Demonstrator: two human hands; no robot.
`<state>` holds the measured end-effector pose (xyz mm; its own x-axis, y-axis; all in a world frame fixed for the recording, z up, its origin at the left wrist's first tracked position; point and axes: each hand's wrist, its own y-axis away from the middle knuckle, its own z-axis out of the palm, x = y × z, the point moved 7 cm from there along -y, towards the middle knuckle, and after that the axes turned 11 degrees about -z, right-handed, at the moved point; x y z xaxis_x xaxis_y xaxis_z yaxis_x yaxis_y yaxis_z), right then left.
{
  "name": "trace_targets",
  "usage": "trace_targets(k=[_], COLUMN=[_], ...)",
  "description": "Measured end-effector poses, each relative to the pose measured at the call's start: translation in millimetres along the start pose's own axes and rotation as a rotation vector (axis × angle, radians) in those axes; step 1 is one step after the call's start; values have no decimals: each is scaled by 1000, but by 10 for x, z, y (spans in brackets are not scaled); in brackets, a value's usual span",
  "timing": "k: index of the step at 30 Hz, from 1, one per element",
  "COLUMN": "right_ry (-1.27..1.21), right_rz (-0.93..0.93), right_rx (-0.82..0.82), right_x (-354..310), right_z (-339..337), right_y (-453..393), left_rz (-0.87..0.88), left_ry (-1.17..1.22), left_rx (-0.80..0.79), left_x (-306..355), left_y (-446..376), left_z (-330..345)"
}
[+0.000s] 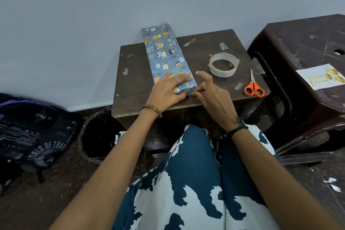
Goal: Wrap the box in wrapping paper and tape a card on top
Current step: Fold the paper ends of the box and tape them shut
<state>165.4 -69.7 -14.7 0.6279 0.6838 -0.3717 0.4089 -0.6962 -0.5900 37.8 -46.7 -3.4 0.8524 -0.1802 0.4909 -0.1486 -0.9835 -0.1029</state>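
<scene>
On the small dark-brown wooden worktop (134,87) lies the long flat box wrapped in blue paper printed with cartoon animals (164,52), running from the near edge away toward the grey wall, its far end poking out past the back of the worktop. And the left hand (166,89) is flat on the near end of it, fingers straight and spread across the top, a ring on one finger, pressing the paper down; that grip is open, nothing curled round anything. The right hand (211,93) comes in just beside the box's near right corner, thumb and lower fingertips touching the folded paper at that end, forefinger lifted and pointing out over the worktop; whether it pinches a strip of tape there I cannot tell. To the right of the box sits a roll of clear sticky tape (223,64) lying flat, and nearer the right edge a pair of orange-handled scissors (253,86), blades pointing away. Short bits of tape are stuck here and there on the wood. Off to the right, on a dark-brown plastic stool (298,43), rests the white greeting card with gold balloons and gold lettering (320,78), well apart from the box. Down on the floor at the left, a black and purple backpack (31,132).
</scene>
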Motion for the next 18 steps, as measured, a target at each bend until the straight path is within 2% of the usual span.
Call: trace_targets(k=[5,13,18], right_ry=[108,248,206], right_rz=[-42,14,57], right_rx=[77,155,161], right_x=[-50,-13,69], right_z=[5,-6,-20], right_y=[-18,-41,-30], left_rz=[14,30,42], left_ry=[7,39,30], left_rx=[-11,-10,-13], left_x=[-4,-47,-64], left_y=[-5,-38,-53], left_z=[17,65,76])
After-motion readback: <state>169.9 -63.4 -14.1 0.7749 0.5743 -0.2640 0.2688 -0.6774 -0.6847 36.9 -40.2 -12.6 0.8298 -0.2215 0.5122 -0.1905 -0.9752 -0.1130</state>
